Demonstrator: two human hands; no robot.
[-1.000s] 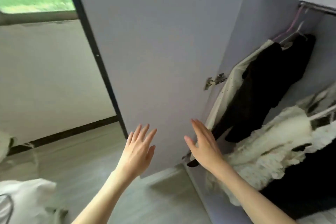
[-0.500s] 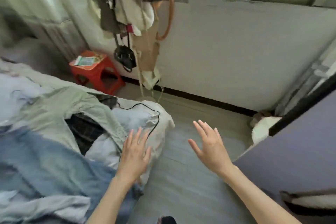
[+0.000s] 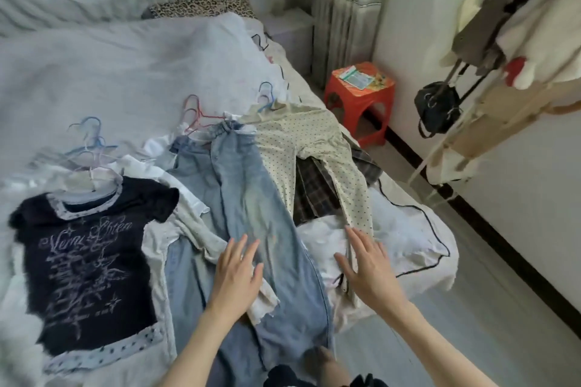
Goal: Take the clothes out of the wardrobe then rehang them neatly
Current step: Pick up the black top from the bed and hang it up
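Clothes on hangers lie spread across the bed (image 3: 110, 72). A dark printed T-shirt (image 3: 85, 261) lies at the left on a pale hanger. Light blue jeans (image 3: 251, 214) run down the middle. A cream dotted shirt (image 3: 314, 141) lies to the right over a plaid garment (image 3: 314, 195). My left hand (image 3: 237, 276) hovers open over the jeans, fingers spread. My right hand (image 3: 366, 267) is open above the dotted shirt's sleeve end and white bedding. Neither hand holds anything. The wardrobe is out of view.
A red plastic stool (image 3: 360, 97) with papers on it stands beside the bed. A coat rack at the right carries garments and a black bag (image 3: 437, 107). Curtains hang behind the stool. Grey floor runs along the bed's right side.
My view has swung left from the open wardrobe, past the window wall, to the bed. Both hands stayed open and now reach over the laid-out clothes.
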